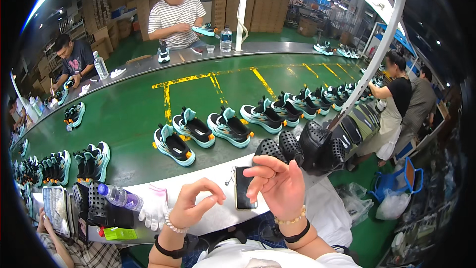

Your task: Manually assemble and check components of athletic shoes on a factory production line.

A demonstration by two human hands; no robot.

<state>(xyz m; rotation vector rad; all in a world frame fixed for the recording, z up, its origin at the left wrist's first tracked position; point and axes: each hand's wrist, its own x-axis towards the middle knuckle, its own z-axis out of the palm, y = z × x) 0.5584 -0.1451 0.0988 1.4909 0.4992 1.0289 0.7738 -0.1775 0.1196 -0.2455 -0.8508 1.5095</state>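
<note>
My left hand [195, 203] hovers over the white edge of the table, fingers curved, with a gap between thumb and fingertips and nothing in it. My right hand [280, 188] is raised with the palm partly turned in and its fingers apart and bent. It also holds nothing. Between the two hands a dark-screened phone [243, 192] lies on the table, and my right fingertips overlap it in view; whether they touch it I cannot tell. Beyond my hands stand black and teal sneakers [173, 146] in a row along the green conveyor belt [134, 119].
By my left arm are a white glove [155, 207], a purple-capped bottle [120, 197] and a green packet [120, 234]. Black perforated shoe forms [270, 150] stand near my right hand. A slanted metal post [369, 72] rises at the right. Several people work around the belt.
</note>
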